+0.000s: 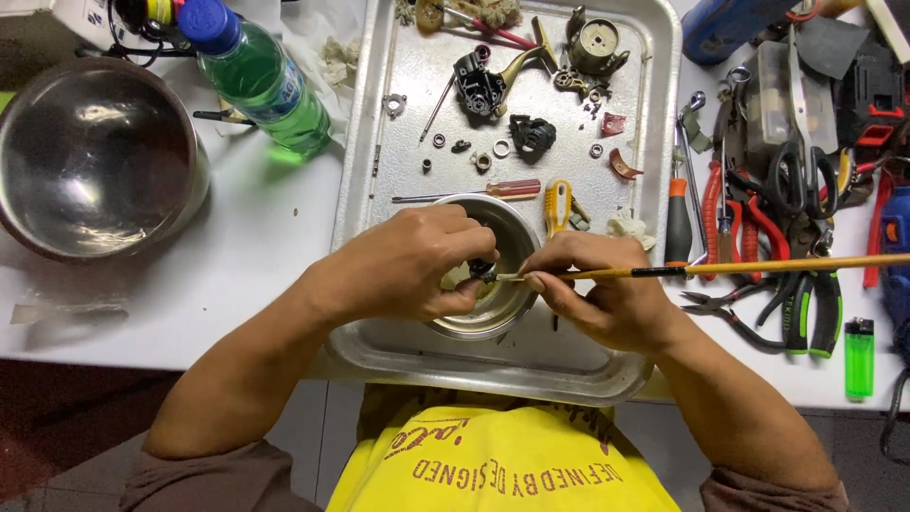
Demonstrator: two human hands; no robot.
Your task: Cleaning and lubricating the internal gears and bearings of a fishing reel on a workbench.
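Note:
My left hand (408,265) pinches a small black part (482,269) over a small steel bowl (507,308) that stands in a metal tray (379,190). My right hand (607,294) grips a long yellow-handled brush (758,267), its tip touching the black part. The brush handle runs out to the right over the tools. Most of the bowl is hidden under my hands.
The tray holds several small metal parts, a red screwdriver (502,189), a yellow-handled tool (557,204). A large steel bowl (95,156) and green bottle (256,81) stand left. Pliers, scissors (801,175) and a green lighter (859,356) lie right.

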